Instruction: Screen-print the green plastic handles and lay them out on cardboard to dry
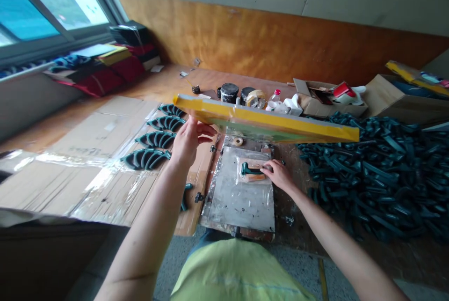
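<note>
My left hand (192,141) is raised at the left end of a flat frame edged with yellow tape (266,121). Its fingers are stretched apart, and its upper part meets the frame's lower edge; whether it bears any weight I cannot tell. The frame is tilted up above a grey metal plate (242,207). On a taped holder on this plate lies a dark green curved plastic piece (249,170), shaped like a handle. My right hand (278,174) pinches the right end of that piece between its fingertips.
Rows of similar green pieces (150,158) lie on cardboard (101,165) to the left. A large heap of them (382,184) covers the right side. Behind the frame stand a black tub (229,92), a red-capped bottle (275,96) and an open carton (315,102).
</note>
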Tool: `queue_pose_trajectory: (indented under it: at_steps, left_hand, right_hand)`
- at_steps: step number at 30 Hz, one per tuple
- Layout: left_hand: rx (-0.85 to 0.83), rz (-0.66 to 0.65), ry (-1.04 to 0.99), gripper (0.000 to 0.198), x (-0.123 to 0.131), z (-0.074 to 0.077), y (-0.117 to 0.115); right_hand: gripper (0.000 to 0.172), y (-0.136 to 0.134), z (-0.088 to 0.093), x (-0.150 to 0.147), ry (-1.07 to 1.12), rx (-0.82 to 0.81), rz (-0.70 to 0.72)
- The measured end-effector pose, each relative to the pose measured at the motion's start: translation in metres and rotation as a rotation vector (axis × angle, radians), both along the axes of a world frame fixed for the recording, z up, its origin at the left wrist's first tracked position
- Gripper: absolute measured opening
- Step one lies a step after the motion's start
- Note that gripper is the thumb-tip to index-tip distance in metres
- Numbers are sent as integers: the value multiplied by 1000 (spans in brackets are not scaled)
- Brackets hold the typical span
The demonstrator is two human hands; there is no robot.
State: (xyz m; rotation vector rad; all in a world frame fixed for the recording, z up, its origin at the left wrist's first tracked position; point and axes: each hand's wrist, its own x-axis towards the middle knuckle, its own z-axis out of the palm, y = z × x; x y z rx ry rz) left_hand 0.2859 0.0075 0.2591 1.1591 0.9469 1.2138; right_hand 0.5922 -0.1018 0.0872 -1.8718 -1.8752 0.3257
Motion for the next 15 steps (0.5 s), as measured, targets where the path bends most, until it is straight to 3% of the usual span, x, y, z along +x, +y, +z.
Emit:
queue_pose_trajectory:
  at_steps: [2, 4, 9, 11, 13, 15]
  left_hand:
    - [7, 16, 29, 54, -1, -10, -3]
    - [-20, 34, 116, 56, -10, -35, -17]
    - [-264, 230, 390, 53, -50, -134, -86]
    - [-368, 298, 411, 51, -63, -164, -117]
    - [-422, 311, 400, 49, -66, -180, -141]
    - [-435, 285, 381, 47, -59, -183, -156]
  right_hand:
    - [16, -5, -9, -14, -32, 45, 84]
    - [12, -6, -16, -19, -51, 72, 112]
    - [17, -1, -28, -8, -40, 99, 158]
    - [21, 2, -30, -5, -32, 122, 181]
    - [24, 3, -29, -3, -23, 146, 209]
    - [27, 4, -23, -3, -13, 178, 239]
